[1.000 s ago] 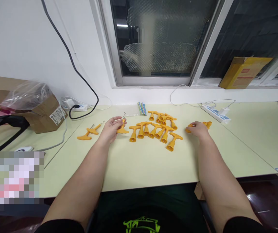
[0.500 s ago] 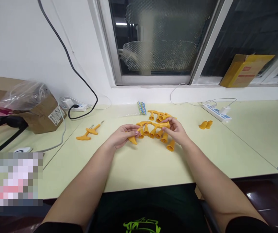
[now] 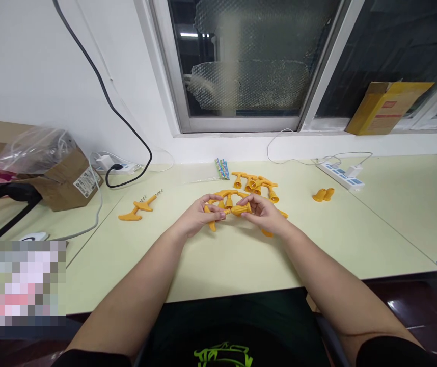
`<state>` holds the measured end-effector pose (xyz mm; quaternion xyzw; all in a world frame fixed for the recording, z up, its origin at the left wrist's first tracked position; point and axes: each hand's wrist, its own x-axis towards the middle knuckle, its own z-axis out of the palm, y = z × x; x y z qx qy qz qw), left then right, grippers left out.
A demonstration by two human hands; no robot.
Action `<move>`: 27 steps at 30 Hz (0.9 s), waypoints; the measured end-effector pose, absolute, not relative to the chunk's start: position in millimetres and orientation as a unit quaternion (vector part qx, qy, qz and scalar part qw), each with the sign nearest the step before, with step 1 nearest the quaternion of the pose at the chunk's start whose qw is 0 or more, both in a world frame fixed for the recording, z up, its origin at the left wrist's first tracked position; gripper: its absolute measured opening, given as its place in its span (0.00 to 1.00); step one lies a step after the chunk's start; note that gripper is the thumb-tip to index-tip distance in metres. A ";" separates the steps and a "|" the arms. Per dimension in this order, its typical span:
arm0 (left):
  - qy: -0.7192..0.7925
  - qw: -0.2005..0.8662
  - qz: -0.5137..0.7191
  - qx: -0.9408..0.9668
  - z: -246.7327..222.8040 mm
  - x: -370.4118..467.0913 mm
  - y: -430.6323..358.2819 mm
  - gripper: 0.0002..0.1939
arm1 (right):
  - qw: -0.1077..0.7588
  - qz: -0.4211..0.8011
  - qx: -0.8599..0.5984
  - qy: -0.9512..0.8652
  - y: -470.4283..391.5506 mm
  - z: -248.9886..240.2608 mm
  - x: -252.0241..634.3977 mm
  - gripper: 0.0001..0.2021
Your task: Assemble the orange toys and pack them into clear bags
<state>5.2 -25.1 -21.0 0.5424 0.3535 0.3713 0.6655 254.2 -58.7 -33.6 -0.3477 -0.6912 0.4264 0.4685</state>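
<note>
Pinched in my left hand (image 3: 205, 215) is a yellow T-handled corkscrew (image 3: 211, 224), its shaft pointing right. My right hand (image 3: 264, 213) grips a yellow ribbed bell-shaped sleeve (image 3: 240, 209), the flared end toward my palm and the narrow end facing the corkscrew. The two parts meet or nearly meet between my hands; fingers hide how far the screw reaches in. Just behind lie several yellow corkscrews with sleeves (image 3: 228, 193), partly covered by my hands. Farther back sits another cluster of them (image 3: 256, 183).
Two bare corkscrews (image 3: 144, 205) with metal spirals lie at left. Two loose sleeves (image 3: 323, 194) stand at right. Small colourful packets (image 3: 222, 169) are by the wall. A cardboard box (image 3: 63, 178) and black cable (image 3: 100, 76) are left, a power strip (image 3: 340, 175) right.
My right hand has moved left and slightly down with the sleeve, bringing it up to the corkscrew. My left hand stays nearly in place, still holding the corkscrew.
</note>
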 end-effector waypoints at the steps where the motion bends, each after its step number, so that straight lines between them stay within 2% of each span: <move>1: 0.357 0.663 0.389 0.530 -22.0 8.4 -26.2 0.35 | 0.463 0.412 -0.347 -0.704 -59.3 -34.1 252.0 0.12; 3: 0.373 0.654 0.431 0.498 -23.9 15.1 -27.8 0.37 | 0.464 0.374 -0.341 -0.727 -58.9 -35.0 248.6 0.11; 7: 0.391 0.660 0.437 0.470 -26.7 22.7 -27.9 0.27 | 0.496 0.271 -0.330 -0.756 -55.0 -36.0 246.4 0.07; 10: 0.371 0.667 0.420 0.491 -26.0 22.5 -28.5 0.23 | 0.498 0.263 -0.352 -0.748 -55.3 -35.2 245.1 0.07; 15: 0.315 0.576 0.455 0.602 -17.3 23.0 -39.2 0.25 | 0.493 0.482 -0.392 -0.610 -58.8 -34.7 238.5 0.14; 19: 0.293 0.523 0.444 0.666 -12.4 26.2 -49.7 0.24 | 0.377 0.656 -0.403 -0.515 -56.5 -35.2 236.2 0.15; 21: 0.297 0.514 0.434 0.678 -12.2 26.7 -51.1 0.23 | 0.317 0.699 -0.400 -0.501 -56.7 -33.5 237.2 0.18; 23: 0.316 0.510 0.440 0.669 -12.7 26.2 -49.2 0.23 | 0.326 0.674 -0.395 -0.533 -58.9 -30.5 238.6 0.18; 27: 0.360 0.534 0.469 0.605 -14.5 25.5 -41.0 0.26 | 0.469 0.436 -0.390 -0.661 -64.6 -26.1 239.8 0.19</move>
